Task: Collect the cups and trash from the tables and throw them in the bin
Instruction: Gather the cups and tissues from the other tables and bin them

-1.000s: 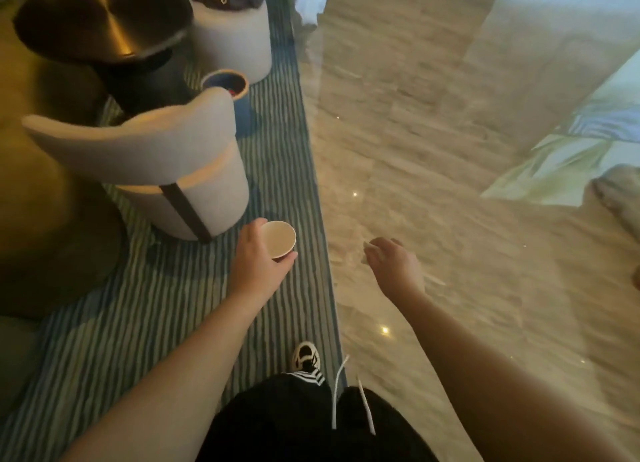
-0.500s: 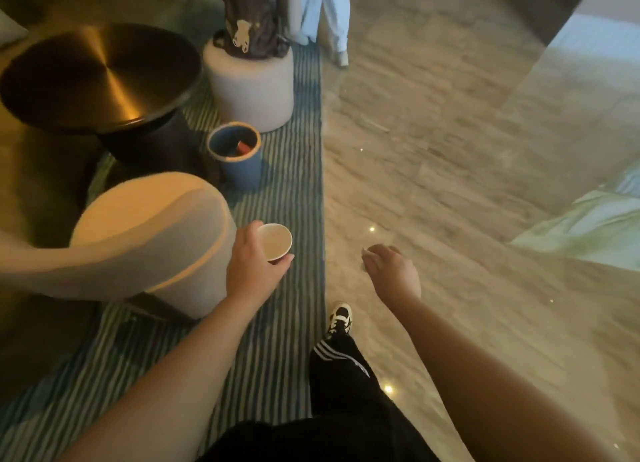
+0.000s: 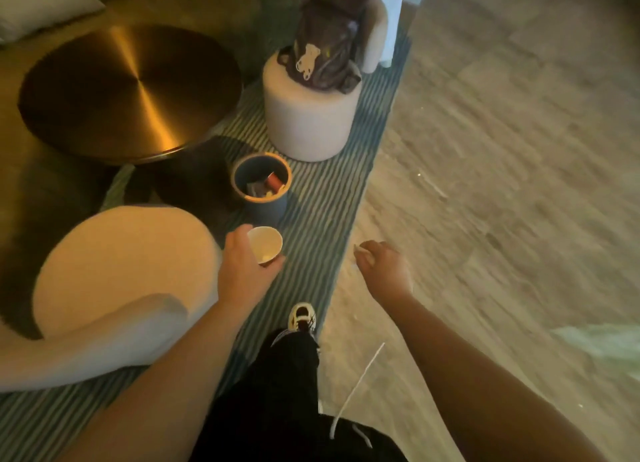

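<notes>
My left hand (image 3: 242, 271) grips a small paper cup (image 3: 265, 246), upright, with its open mouth toward me. The cup hangs just short of a blue bin (image 3: 266, 208) with an orange rim, which stands on the striped rug and holds some trash, including a red piece. My right hand (image 3: 384, 271) hovers over the rug's edge with its fingers curled. A small white scrap (image 3: 360, 252) shows at its fingertips, too blurred to identify.
A round brass table (image 3: 128, 90) stands left of the bin. A beige armchair (image 3: 114, 288) is close on my left. Beyond the bin, a brown bag (image 3: 329, 52) sits on a pale pouf (image 3: 308, 122). Marble floor (image 3: 485, 184) stretches to the right. My shoe (image 3: 303, 317) steps forward.
I have walked toward the bin, which now lies just beyond the cup. The armchair has slid past on my left. Both hands keep the same grip and pose.
</notes>
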A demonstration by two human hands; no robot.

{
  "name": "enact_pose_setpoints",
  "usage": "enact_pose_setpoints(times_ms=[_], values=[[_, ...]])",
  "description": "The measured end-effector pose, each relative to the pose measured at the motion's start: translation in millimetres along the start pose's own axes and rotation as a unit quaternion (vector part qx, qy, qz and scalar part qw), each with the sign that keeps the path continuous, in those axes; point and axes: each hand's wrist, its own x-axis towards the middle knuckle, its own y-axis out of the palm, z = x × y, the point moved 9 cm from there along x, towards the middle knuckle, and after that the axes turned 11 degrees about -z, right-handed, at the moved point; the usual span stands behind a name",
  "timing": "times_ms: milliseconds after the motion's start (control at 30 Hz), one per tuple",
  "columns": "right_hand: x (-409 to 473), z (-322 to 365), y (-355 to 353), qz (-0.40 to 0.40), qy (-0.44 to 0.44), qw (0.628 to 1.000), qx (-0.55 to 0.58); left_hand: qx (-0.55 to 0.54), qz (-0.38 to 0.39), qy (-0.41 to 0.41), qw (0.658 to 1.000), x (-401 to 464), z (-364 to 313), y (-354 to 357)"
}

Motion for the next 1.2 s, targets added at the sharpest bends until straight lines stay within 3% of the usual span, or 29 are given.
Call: enact_pose_setpoints(times_ms=[300, 567, 767, 967, 1200], values=[[250, 31, 55, 0.062, -0.091, 0.994, -0.004, -0.005, -0.062, -0.120, 0.991, 162, 22, 93], [431, 92, 110, 0.186, -0.162, 0.969, -0.033, 0.007, -0.127, -0.272, 0.954, 280, 29, 141], [506, 126, 160, 0.272, -0.232, 0.933, -0.040, 0.027, -0.175, -0.405, 0.897, 305, 53, 156], [563, 151, 237, 0.368, -0.325, 0.868, -0.073, 0.060, -0.223, -0.468, 0.853, 327, 65, 189], [590, 176, 329, 0.407, -0.424, 0.802, -0.111, 0.064, -0.271, -0.529, 0.802, 346, 93, 246]])
